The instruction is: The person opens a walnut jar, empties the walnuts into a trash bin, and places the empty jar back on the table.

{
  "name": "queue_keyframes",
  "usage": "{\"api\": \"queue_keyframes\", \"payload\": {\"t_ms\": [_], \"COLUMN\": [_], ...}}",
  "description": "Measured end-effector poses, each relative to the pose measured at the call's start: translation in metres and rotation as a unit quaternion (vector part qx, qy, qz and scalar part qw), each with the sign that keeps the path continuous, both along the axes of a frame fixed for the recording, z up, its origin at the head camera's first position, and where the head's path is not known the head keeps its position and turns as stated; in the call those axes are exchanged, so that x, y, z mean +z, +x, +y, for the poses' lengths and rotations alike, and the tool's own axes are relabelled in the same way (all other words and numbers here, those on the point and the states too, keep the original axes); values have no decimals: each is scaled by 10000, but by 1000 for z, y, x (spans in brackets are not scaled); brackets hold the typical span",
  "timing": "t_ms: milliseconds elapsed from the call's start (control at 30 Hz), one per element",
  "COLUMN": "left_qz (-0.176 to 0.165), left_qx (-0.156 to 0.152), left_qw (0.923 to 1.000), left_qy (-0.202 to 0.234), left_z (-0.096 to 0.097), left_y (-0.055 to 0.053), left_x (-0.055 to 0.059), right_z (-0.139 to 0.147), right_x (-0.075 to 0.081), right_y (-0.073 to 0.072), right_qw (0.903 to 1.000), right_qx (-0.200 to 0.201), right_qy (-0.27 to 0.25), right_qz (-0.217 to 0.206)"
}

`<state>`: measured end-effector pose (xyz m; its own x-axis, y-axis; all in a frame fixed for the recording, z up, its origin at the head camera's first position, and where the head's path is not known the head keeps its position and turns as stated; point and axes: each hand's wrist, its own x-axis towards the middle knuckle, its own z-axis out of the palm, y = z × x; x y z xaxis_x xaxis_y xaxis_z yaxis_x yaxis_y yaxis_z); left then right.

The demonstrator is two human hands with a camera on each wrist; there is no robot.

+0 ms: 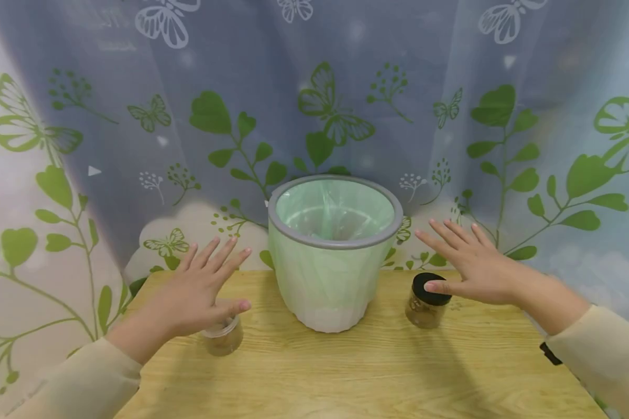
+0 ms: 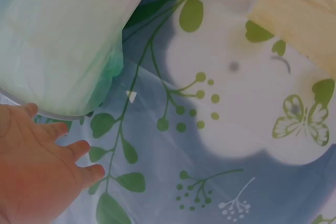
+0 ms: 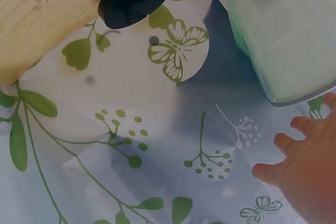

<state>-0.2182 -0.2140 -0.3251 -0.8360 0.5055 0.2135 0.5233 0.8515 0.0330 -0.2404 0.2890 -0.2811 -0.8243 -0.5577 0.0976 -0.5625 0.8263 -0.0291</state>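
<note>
My left hand (image 1: 199, 297) is spread out, palm down, above a small clear jar (image 1: 224, 338) that it partly hides; what the jar contains is hard to make out. On the other side, my right hand (image 1: 477, 270) also spreads its fingers in the air, its thumb overlapping the black lid of a second jar (image 1: 426, 314) in the head view. Whether that thumb touches the lid I cannot tell. Brownish contents show through this jar's clear wall. Between the hands stands a pale green bin (image 1: 327, 285) with a grey rim and a translucent liner inside. Neither hand holds anything.
A wooden table (image 1: 340, 378) carries the bin and both jars. Directly behind it hangs a curtain (image 1: 272, 70) printed with green leaves and butterflies. Something small and black (image 1: 550, 353) shows at the right sleeve.
</note>
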Motion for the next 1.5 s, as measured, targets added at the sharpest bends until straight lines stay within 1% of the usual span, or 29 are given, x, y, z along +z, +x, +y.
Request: {"api": "queue_keyframes", "payload": {"t_ms": [200,367,500,667,900,1033,1233,1500], "left_qz": [55,67,1,-26,-229,-53,146,309], "left_qx": [35,36,50,30,44,-50,-282,-378], "left_qw": [9999,9996,9994,9988,9968,9961,9937,9884], "left_qy": [116,274,349,480,768,876,1076,1435], "left_z": [-3,-8,-10,-13,-13,-14,-15,-14], "left_y": [2,3,3,4,8,8,8,8], "left_x": [-9,-13,-16,-23,-36,-43,-51,-63], "right_z": [-2,-5,-6,-7,-10,-11,-13,-15], "right_x": [-8,-12,-14,-22,-31,-36,-41,-45], "right_y": [1,2,2,0,3,5,6,7], "right_qw": [9997,9996,9997,9994,9991,9985,9976,9968], "right_qx": [-44,-42,-2,53,83,76,91,145], "right_qy": [-124,-167,-197,-270,-351,-450,-560,-679], "right_qz": [-193,-227,-172,-189,-223,-297,-405,-406]}}
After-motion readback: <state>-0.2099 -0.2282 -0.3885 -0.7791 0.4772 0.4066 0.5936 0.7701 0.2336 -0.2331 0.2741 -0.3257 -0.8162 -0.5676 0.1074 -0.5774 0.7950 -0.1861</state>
